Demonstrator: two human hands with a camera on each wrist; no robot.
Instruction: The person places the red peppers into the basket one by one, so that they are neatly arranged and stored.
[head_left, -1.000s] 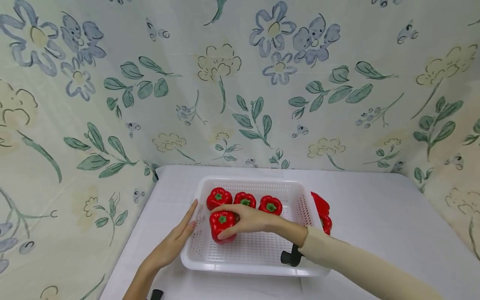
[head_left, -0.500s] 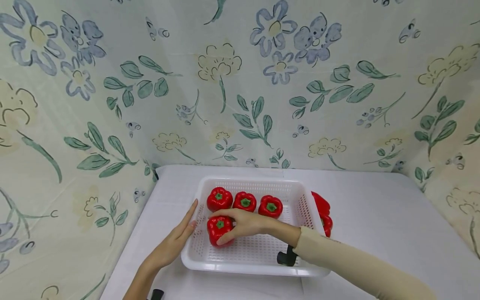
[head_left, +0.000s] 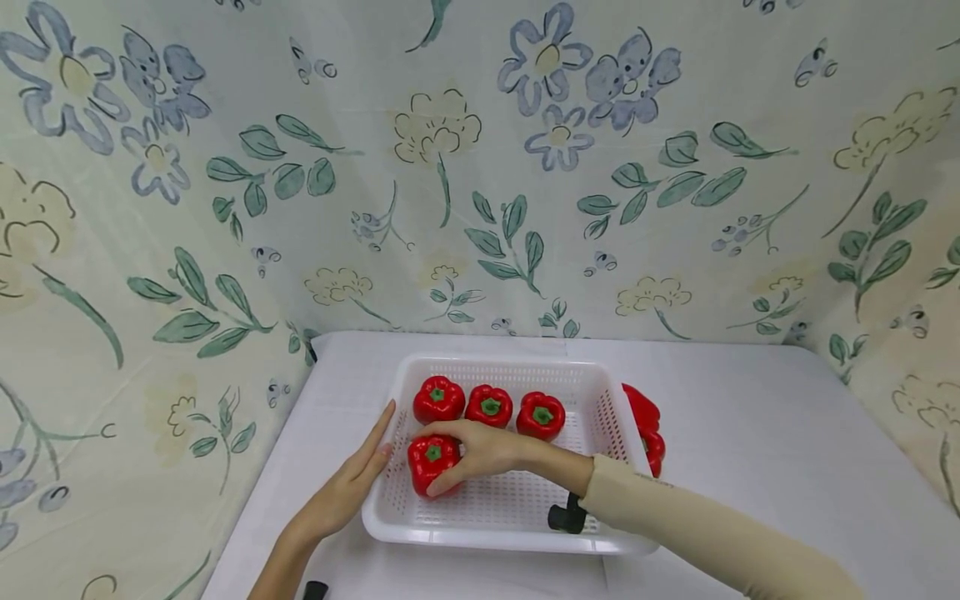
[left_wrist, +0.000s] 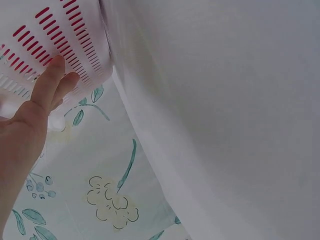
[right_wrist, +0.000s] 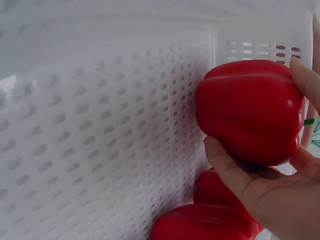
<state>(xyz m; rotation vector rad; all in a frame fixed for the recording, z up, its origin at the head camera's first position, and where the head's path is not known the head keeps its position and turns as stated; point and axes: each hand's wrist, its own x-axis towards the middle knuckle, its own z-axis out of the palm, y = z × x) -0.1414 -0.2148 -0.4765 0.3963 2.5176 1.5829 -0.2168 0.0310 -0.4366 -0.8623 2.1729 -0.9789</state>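
Observation:
My right hand [head_left: 480, 451] grips a red bell pepper [head_left: 432, 463] with a green stem, low in the front left part of a white perforated basket [head_left: 510, 540]. In the right wrist view, thumb and fingers curl round the pepper [right_wrist: 250, 112]. Behind it, three more red bell peppers stand in a row: the left one [head_left: 438, 400], the middle one [head_left: 489, 406] and the right one [head_left: 541, 415]. My left hand [head_left: 348, 483] rests with straight fingers against the basket's left wall; the left wrist view shows fingertips touching the slotted side [left_wrist: 55, 40].
Beyond the basket's right wall, more red bell peppers [head_left: 654, 450] and a red pointed shape [head_left: 640, 410] are partly hidden by the rim. The white-covered table [head_left: 750, 433] extends to the right. Floral cloth [head_left: 480, 167] hangs behind and at the sides.
My right hand has moved slightly left and toward the front, carrying the pepper from near the left rear pepper toward the basket's left wall. The left hand has stayed still.

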